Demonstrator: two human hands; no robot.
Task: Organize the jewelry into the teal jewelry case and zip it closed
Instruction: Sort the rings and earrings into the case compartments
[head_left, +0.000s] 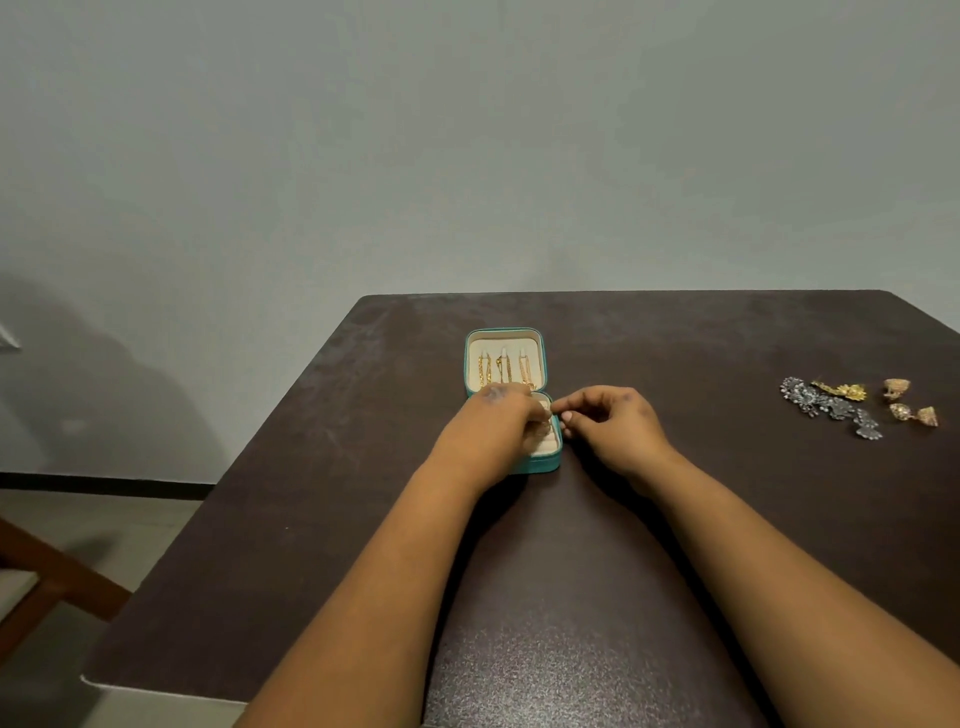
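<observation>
The teal jewelry case (554, 460) lies open on the dark table (675, 519), its lid flat behind the base. Three gold chains (503, 368) hang in the cream lid. My left hand (498, 418) is over the base compartment, fingers curled down and pinching a small gold piece (543, 427) there. My right hand (613, 415) sits just right of the case, its curled fingertips touching the case's right edge; whether it holds anything I cannot tell. Most of the base's inside is hidden by my left hand.
Loose jewelry lies at the table's right: silver pieces (831, 410), a gold piece (844, 391) and two gold bell-shaped earrings (914, 413). A wooden chair (41, 582) stands beyond the table's left edge. A grey wall lies behind.
</observation>
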